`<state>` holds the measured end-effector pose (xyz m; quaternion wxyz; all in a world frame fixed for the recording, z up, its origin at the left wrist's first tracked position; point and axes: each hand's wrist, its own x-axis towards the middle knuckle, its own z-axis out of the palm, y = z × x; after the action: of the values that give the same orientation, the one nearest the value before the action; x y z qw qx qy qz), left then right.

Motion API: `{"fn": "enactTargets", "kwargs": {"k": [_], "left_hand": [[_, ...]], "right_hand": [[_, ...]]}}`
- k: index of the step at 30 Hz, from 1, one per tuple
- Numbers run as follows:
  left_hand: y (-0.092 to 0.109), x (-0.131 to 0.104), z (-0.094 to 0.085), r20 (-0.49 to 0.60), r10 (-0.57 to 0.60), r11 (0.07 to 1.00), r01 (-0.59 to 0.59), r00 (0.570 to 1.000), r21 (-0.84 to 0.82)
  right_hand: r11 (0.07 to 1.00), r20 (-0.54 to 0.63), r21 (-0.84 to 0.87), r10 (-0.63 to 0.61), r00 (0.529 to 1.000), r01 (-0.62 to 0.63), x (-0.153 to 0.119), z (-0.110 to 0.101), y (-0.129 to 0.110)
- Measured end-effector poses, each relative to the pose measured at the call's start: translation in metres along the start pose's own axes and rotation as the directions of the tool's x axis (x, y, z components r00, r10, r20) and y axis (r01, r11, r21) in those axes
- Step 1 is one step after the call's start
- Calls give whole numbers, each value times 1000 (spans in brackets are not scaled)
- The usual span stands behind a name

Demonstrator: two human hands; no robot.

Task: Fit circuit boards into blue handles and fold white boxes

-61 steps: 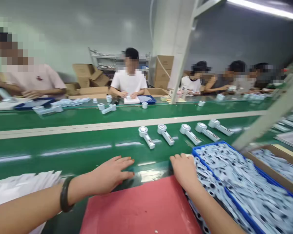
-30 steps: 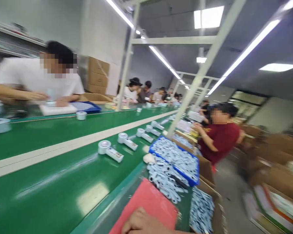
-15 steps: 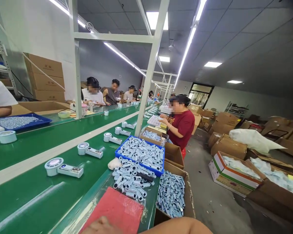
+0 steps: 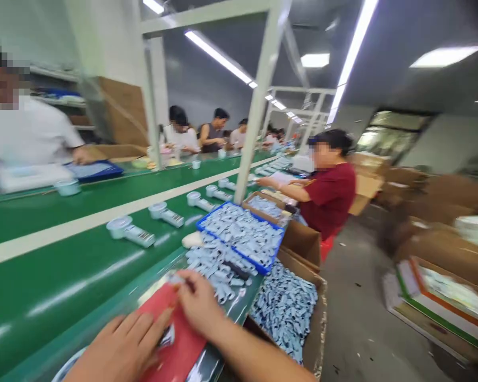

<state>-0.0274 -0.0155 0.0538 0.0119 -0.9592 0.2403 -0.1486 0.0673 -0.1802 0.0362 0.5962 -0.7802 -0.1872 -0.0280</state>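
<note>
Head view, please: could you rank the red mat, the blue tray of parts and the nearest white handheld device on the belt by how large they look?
1. Blue tray: largest.
2. Red mat: hands cover part of it and it lies nearer the camera, so first place is unsure.
3. Handheld device: clearly smallest.

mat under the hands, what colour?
Red, plain. The mat lies under both hands at the conveyor's edge; the head view, the only one, shows it clearly.
</note>
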Motion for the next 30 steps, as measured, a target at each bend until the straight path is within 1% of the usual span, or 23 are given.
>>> {"fn": "enactTargets", "kwargs": {"k": [2, 3, 4, 5, 7, 9, 10, 11, 14, 17, 19, 20, 22, 24, 25, 28, 30], "left_hand": [[4, -15, -16, 124, -104, 994, 107, 987, -18], [3, -20, -25, 180, -177, 981, 188, 968, -45], [2, -24, -33, 241, -223, 965, 249, 944, -80], [1, -27, -40, 286, -256, 950, 294, 923, -99], [2, -31, -50, 336, -297, 928, 353, 894, -120], [6, -34, -57, 337, -323, 912, 386, 884, -137], [9, -35, -59, 330, -333, 902, 400, 883, -160], [11, -37, -61, 318, -339, 889, 412, 885, -198], [12, -43, -65, 258, -349, 828, 425, 901, -365], [11, -47, -64, 199, -343, 770, 397, 918, -500], [11, -49, -61, 178, -349, 750, 388, 920, -535], [12, -50, -58, 168, -359, 743, 390, 918, -543], [13, -50, -54, 159, -381, 729, 402, 911, -554], [15, -50, -50, 162, -404, 720, 422, 900, -551], [16, -50, -49, 166, -413, 718, 432, 895, -546], [18, -51, -51, 163, -418, 722, 436, 894, -537], [22, -53, -55, 166, -403, 722, 424, 900, -548]], "right_hand": [[1000, 83, 28, 8, 997, -10, -3, -29, 0], [999, 125, 40, 4, 992, -9, -4, -39, 1], [998, 173, 55, -4, 985, -5, -6, -47, 1], [998, 243, 58, -35, 969, 22, -10, -52, 0], [984, 372, -8, -160, 914, 176, -20, -56, -9], [926, 481, -110, -269, 834, 362, -31, -53, -23], [890, 520, -160, -293, 803, 428, -36, -49, -30], [862, 549, -201, -294, 783, 464, -40, -44, -36], [794, 611, -306, -261, 748, 526, -45, -25, -48], [734, 646, -377, -228, 729, 564, -46, -13, -53], [729, 647, -384, -225, 728, 567, -46, -12, -52], [745, 636, -371, -231, 737, 554, -47, -13, -51], [813, 590, -308, -244, 770, 494, -48, -15, -45], [891, 539, -210, -238, 808, 402, -50, -16, -37], [923, 525, -152, -226, 820, 352, -51, -16, -33], [974, 540, -15, -181, 822, 224, -54, -14, -24], [986, 576, 18, -144, 805, 164, -56, -15, -23]]}}
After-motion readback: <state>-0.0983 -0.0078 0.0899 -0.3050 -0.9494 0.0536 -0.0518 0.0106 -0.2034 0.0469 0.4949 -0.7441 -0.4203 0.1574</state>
